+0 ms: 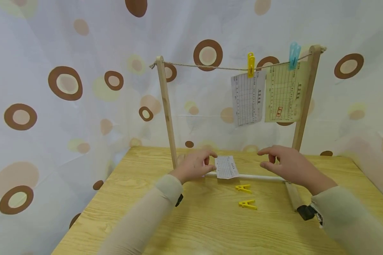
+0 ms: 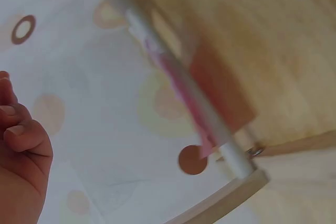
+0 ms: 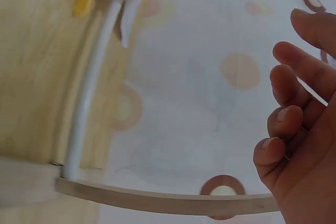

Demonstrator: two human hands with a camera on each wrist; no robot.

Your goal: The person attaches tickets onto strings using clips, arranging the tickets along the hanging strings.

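Note:
My left hand [image 1: 196, 164] hovers beside a small white printed slip [image 1: 226, 167], its fingers loosely bent and holding nothing. That slip lies across the white rod low on the wooden frame. Partly hidden behind the left hand is a pink paper [image 2: 181, 93], which rests along the rod in the left wrist view. My right hand [image 1: 288, 164] is raised near the right post, thumb and fingers apart and nothing between them. Two yellow clothespins, one farther [image 1: 243, 188] and one nearer [image 1: 248, 204], lie on the table between the hands.
A string [image 1: 204, 66] runs between the left post [image 1: 167, 109] and right post [image 1: 306, 102]. From it hang a white sheet [image 1: 247, 101] under a yellow clothespin [image 1: 250, 65] and a yellow sheet [image 1: 282, 95] under a blue clothespin [image 1: 294, 56]. A dotted curtain stands behind.

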